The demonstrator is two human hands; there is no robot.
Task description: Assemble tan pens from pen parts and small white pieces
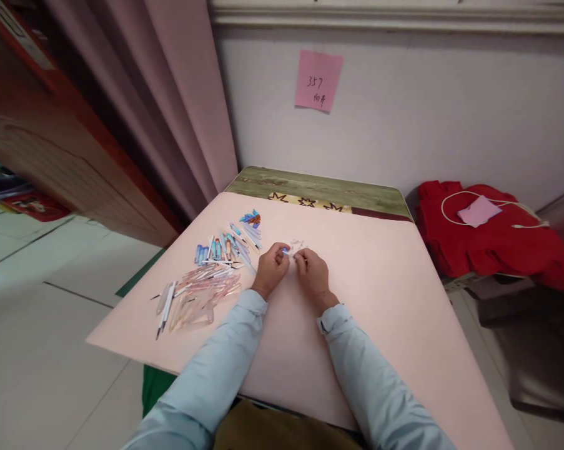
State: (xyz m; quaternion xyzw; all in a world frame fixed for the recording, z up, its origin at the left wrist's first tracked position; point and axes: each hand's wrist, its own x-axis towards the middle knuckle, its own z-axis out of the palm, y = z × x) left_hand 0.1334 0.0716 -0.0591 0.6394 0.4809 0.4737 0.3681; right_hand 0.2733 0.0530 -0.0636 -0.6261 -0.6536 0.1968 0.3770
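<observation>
On the left we see a brown wooden door (70,144), then a pink cloth curtain (183,75) in soft folds. Next, long, shiny see-through tubes (190,309) lie in a messy heap on the smooth, pale pink surface (380,300). Short, round blue tubes (201,254) sit behind them, and tiny blue and brown bits (250,217) make a little pile farther back. Our left hand (271,269) pinches a small blue piece (285,251), just beside the right hand. Little clear bits (298,242) lie by the fingertips. Our right hand (313,275) has its fingers curled in; we cannot tell what it holds. Far right, a thin white cord (529,223) loops over bunched red cloth (436,231).
</observation>
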